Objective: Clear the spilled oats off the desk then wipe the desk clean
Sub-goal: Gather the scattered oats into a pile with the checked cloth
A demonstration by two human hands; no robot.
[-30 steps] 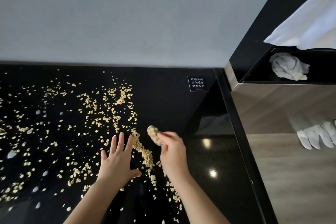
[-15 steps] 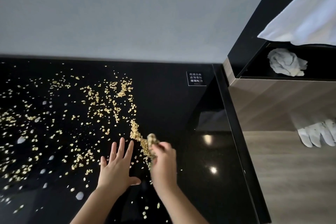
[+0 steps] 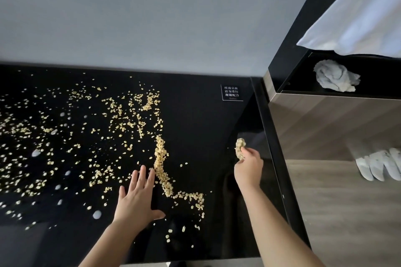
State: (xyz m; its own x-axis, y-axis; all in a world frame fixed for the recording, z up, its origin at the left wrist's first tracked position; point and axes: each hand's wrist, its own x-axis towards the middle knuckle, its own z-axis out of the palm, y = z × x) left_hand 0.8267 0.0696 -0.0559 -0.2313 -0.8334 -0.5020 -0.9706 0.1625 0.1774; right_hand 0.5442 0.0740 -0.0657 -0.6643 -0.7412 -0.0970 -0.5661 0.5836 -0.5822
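Right now a narrow heaped ridge of pale golden oat flakes (image 3: pixel 161 159) is lying on the glossy black glass desk (image 3: pixel 195 119). Its long axis is running from the far side toward the person, and its near end is bending off to the right in a thinner tail. Left of the ridge, loose flat oat flakes (image 3: pixel 121 119) are lying thinly scattered across the glass, mixed with a few pale round blotches (image 3: pixel 35 153) that I cannot identify.

The left hand (image 3: pixel 136 199) is lying palm down just left of the ridge, with its fingers straight and slightly spread and its fingertips touching the heap's near stretch. Well to the right of the ridge, the right hand (image 3: pixel 249 169) is curling its fingers around a lumpy clump of oats (image 3: pixel 240 148). The clump is sticking out of the hand's top, pointing away from the person.

Beyond the ridge and to its right, a small black label with white characters (image 3: pixel 231 93) is sitting flat on the glass. Further right of the ridge, a wood-grain cabinet (image 3: pixel 325 128) is standing against the desk's edge. A crumpled white cloth (image 3: pixel 334 79) is resting in the cabinet's dark recess, under a smooth white draped sheet (image 3: pixel 358 17). A plain grey wall (image 3: pixel 152 17) is rising behind the ridge.
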